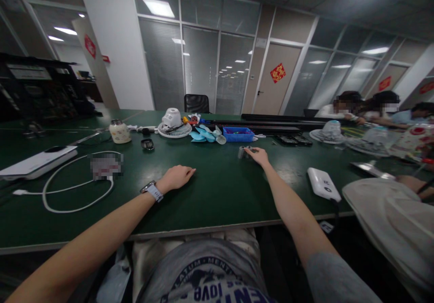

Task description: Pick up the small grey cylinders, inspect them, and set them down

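Note:
My right hand (258, 156) reaches out over the green table (217, 190), thumb and fingers closed around a small silvery metal cylinder (248, 150). Just left of the fingertips, a similar metal cylinder (241, 152) stands upright on the tabletop. Their exact kind is too small to tell. My left hand (176, 177) rests on the table nearer to me, with the fingers curled in and nothing seen in them. A watch is on that wrist.
Beyond my hands lie a blue basket (238, 134), light-blue fan blades (203, 134) and a white fan part (172, 124). A cable loop (81, 206) and a patterned jar (120, 132) are at left. A white power bank (323, 183) lies at right, near a person's sleeve. Other people sit far right.

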`<state>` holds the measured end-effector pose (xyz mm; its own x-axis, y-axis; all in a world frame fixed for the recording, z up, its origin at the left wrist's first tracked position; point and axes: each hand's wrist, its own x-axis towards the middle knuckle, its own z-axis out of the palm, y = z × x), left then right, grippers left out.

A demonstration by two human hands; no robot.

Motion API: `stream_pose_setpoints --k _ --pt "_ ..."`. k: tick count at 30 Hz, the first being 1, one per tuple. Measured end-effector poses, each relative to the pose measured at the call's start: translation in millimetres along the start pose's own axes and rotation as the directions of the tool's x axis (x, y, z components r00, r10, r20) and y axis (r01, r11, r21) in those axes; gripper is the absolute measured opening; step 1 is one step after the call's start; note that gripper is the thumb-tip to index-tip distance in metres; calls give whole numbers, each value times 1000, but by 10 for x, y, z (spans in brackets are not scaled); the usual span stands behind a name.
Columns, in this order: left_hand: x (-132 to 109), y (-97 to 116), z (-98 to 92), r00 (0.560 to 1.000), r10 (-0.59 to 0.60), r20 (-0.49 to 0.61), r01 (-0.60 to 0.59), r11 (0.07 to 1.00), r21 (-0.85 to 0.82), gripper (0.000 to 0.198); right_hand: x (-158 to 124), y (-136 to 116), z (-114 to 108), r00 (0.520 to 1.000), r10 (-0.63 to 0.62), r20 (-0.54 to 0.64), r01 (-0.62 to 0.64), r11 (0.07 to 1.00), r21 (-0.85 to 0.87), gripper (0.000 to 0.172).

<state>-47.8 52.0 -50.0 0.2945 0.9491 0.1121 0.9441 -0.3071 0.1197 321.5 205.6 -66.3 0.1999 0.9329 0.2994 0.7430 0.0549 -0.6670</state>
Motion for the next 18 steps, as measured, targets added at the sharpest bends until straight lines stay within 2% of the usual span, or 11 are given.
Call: stream_pose_setpoints --k 3,7,11,18 --pt "-2 4 -7 1000 -5 8 5 1000 4 58 -20 -14 -26 999 17 -26 -18 1000 -10 59" --pt "-14 14 -23 1000 -6 10 6 1000 -7 59 -76 -84 -107 987 37 -155 -42 999 -29 54" --pt "-22 19 -26 1000 -1 -1 1 1000 -31 58 -173 -317 -134 969 -20 -248 20 1000 -3 53" --pt "-14 6 -12 1000 -4 -13 3 998 -61 56 -559 -924 16 956 -231 -183 221 973 -71 56"
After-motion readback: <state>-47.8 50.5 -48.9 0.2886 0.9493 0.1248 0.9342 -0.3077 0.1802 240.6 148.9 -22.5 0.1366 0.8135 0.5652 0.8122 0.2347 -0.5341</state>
